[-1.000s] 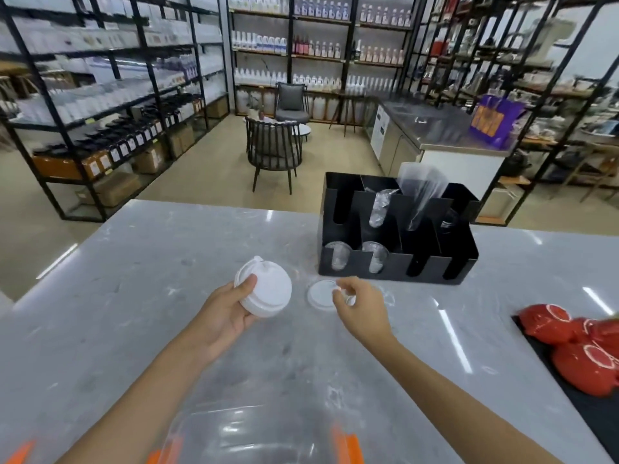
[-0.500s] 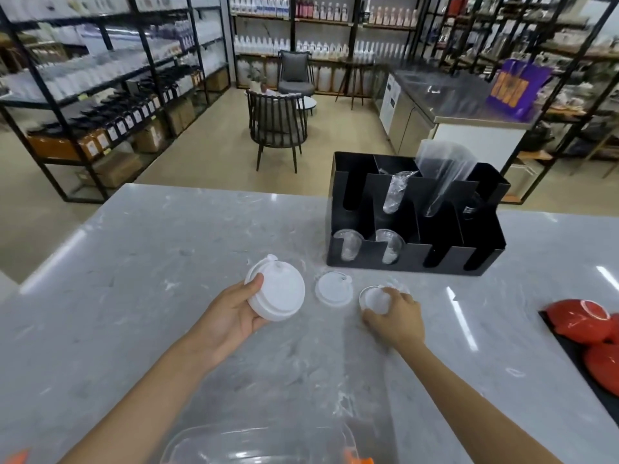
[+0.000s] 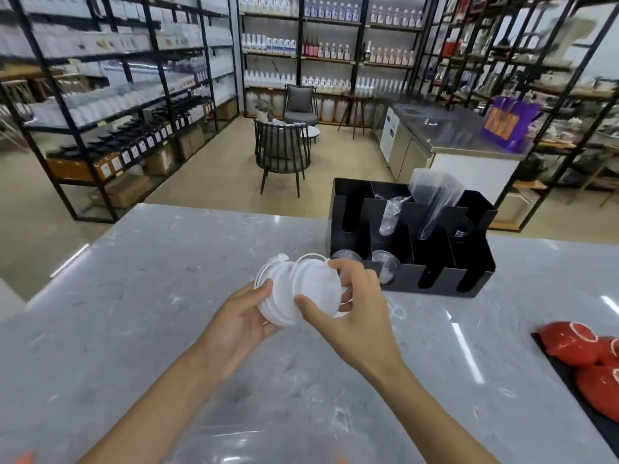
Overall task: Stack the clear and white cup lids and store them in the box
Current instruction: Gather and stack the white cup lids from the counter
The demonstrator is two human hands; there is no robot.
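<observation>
My left hand (image 3: 239,318) grips a stack of white cup lids (image 3: 274,289) above the marble counter (image 3: 134,296). My right hand (image 3: 351,313) holds another white lid (image 3: 318,289) tilted on edge and presses it against the right face of that stack. A clear plastic box (image 3: 241,443) with orange clips sits at the near edge, below my forearms, only partly visible. Whether any clear lid is among those held cannot be told.
A black compartment organizer (image 3: 412,256) with clear cups and plastic sleeves stands just behind my right hand. Red bowls (image 3: 579,343) lie on a dark tray at the right edge. Shelving racks and chairs stand beyond the counter.
My right hand picked the small white lids off the counter and brought one up against the stack in my left hand. The counter spot in front of the organizer no longer holds lids.
</observation>
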